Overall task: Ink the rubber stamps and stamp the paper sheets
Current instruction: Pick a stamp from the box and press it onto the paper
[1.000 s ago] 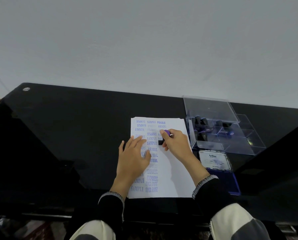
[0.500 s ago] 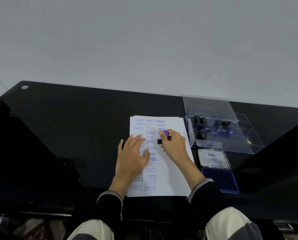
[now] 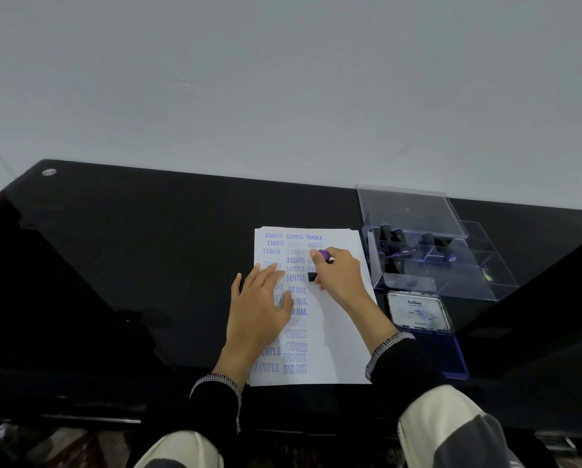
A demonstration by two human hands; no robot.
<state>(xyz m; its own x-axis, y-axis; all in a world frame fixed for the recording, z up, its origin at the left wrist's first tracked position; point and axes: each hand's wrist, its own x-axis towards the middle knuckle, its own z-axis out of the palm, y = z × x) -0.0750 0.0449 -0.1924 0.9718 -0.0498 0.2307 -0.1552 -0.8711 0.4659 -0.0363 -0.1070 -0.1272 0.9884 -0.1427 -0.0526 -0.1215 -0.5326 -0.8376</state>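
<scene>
A white paper sheet lies on the black glass table, covered with blue stamped words such as SAMPLE, AIR MAIL and FAX OUT. My left hand lies flat on the sheet's left half with fingers spread. My right hand grips a rubber stamp with a purple top and black base, its base down on the paper right of the SAMPLE prints. The open blue ink pad sits right of the sheet, its lid raised.
A clear plastic box with several more stamps stands at the back right, its lid propped open. The grey wall rises behind the table. The table's near edge runs just under my sleeves.
My right hand has stayed on the stamp at the same spot on the paper. The left hand keeps resting on the sheet. Only the view has shifted slightly.
</scene>
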